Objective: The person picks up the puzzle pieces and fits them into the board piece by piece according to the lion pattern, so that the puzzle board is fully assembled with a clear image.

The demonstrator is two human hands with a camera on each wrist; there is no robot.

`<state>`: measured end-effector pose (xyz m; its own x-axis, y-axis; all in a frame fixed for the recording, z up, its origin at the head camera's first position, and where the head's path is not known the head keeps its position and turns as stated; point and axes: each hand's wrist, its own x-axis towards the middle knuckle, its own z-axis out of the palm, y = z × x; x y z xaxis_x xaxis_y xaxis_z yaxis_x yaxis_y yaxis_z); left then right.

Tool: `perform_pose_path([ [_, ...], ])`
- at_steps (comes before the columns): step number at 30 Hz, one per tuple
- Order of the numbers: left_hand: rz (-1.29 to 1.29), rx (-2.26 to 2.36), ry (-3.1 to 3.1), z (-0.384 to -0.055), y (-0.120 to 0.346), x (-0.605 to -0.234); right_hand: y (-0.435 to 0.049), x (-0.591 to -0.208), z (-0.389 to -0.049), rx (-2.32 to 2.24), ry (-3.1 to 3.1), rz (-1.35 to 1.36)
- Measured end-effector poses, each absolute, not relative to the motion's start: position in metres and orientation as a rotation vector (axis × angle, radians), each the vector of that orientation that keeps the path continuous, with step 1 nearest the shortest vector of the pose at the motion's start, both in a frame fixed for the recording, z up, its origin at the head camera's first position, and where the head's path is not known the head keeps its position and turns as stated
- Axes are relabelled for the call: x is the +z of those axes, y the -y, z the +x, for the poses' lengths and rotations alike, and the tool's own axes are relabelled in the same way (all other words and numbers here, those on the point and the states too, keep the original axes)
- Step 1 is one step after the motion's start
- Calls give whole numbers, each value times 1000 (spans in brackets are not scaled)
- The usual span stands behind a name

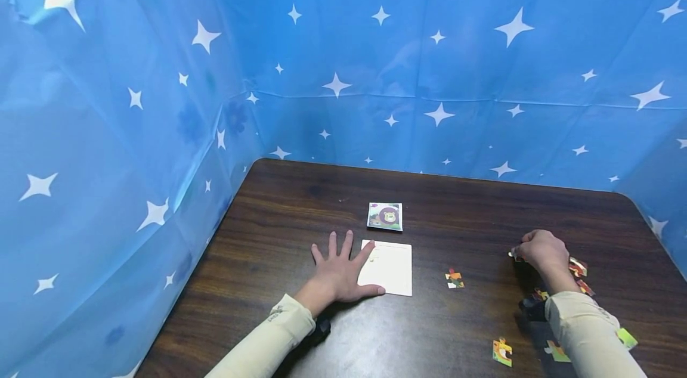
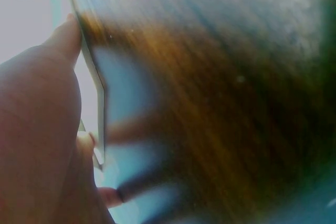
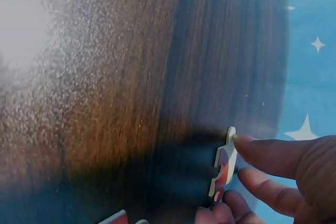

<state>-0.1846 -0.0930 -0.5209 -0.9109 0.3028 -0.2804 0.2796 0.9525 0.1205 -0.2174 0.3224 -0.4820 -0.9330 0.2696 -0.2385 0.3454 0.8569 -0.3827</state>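
My left hand [image 1: 339, 273] lies spread flat beside a white square puzzle tray [image 1: 390, 270], its thumb and index finger touching the tray's left side. In the left wrist view the tray's edge [image 2: 93, 85] runs along the fingers. On the right of the table, my right hand [image 1: 543, 251] pinches a jigsaw piece between thumb and fingers. That jigsaw piece [image 3: 224, 166] stands tilted on edge in the right wrist view, red and pale in colour.
A lion picture card [image 1: 385, 217] lies behind the tray. One loose jigsaw piece [image 1: 454, 278] sits between the hands, another piece [image 1: 503, 352] nearer the front. Several more pieces lie around the right forearm. A blue starred curtain [image 1: 376, 56] borders the table.
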Motion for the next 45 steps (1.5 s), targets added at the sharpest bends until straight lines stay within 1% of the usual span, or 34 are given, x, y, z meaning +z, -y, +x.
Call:
perform_pose_path([
  [11,419,119,-2796,-185,95,-522,-313,-490,-219,-658,-2873,490],
  [25,426,127,-2791,-183,95,-523,-299,-486,-221,-626,-2837,454],
  [36,424,118,-2800,-185,93,-521,-297,-486,-220,-658,-2830,562],
  [45,433,130,-2795,-186,93,-522,-299,-489,-220,-648,-2900,488],
])
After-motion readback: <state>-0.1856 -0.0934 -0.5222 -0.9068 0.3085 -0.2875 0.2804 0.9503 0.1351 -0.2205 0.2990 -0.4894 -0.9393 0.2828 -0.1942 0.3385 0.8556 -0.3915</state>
